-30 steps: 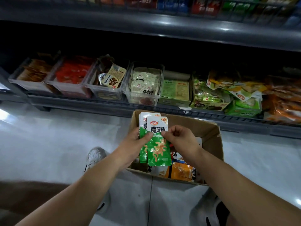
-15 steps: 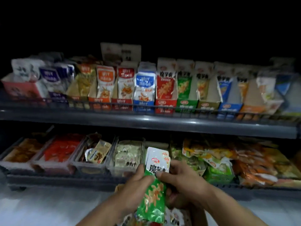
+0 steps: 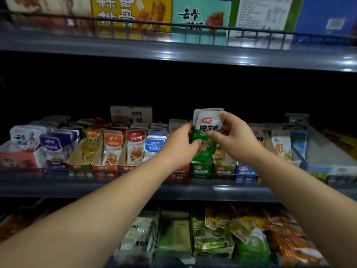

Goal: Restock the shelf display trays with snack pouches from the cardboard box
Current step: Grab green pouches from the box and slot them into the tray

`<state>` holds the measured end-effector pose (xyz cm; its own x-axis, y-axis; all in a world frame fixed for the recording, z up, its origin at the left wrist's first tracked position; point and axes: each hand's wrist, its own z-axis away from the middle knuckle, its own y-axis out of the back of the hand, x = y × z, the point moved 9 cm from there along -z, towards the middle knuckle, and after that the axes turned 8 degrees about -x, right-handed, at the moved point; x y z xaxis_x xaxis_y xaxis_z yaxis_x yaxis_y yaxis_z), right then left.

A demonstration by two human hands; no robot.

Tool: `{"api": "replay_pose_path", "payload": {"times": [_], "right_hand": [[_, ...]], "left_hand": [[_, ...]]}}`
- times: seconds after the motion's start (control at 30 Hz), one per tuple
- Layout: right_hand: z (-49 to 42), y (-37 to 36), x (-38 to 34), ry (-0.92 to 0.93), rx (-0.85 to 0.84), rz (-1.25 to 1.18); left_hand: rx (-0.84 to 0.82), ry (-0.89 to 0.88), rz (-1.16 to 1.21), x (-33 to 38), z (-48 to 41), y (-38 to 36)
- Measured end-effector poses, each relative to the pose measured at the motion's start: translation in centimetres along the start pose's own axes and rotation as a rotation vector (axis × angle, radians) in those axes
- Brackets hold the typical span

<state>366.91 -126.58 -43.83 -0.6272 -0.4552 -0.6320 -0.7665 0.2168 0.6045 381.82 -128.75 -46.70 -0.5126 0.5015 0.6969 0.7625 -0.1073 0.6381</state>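
— What is in front of me?
— I see the dark grey metal shelf (image 3: 116,188), with a row of cardboard display trays (image 3: 127,168) along its front edge. My left hand (image 3: 179,146) and right hand (image 3: 235,140) are over the green cardboard tray (image 3: 201,170), right of the middle.
— And the grip?
— Both pinch one small stack of green-and-white foil snack pouches (image 3: 209,128), thumbs in front. It stands upright, its lower end just above that tray's front wall.

The green pouch (image 3: 209,127) reads 魔芋爽; the yellow box (image 3: 131,11) above reads 蒜香排骨.
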Motion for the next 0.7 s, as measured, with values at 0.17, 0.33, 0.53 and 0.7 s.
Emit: {"api": "replay_pose_path", "payload": {"times": [0.17,0.33,0.53,0.7], "right_hand": [[-2.2,-0.9,2.7,-0.056,-0.007,0.109],[-2.1,-2.9,5.1,-0.132,-0.089,0.062],[-2.2,-3.0,6.2,-0.152,-0.09,0.015],[-2.2,-2.6,6.7,-0.165,-0.067,0.007]], "left_hand": [[-0.025,0.046,-0.125,-1.6,-2.7,-1.4],[-0.066,0.093,-0.153,-4.1,-3.3,-3.3],[-0.057,0.112,-0.221,-5.1,-3.6,-4.9],[-0.013,0.08,-0.201,-4.9,-3.7,-4.8]]}}
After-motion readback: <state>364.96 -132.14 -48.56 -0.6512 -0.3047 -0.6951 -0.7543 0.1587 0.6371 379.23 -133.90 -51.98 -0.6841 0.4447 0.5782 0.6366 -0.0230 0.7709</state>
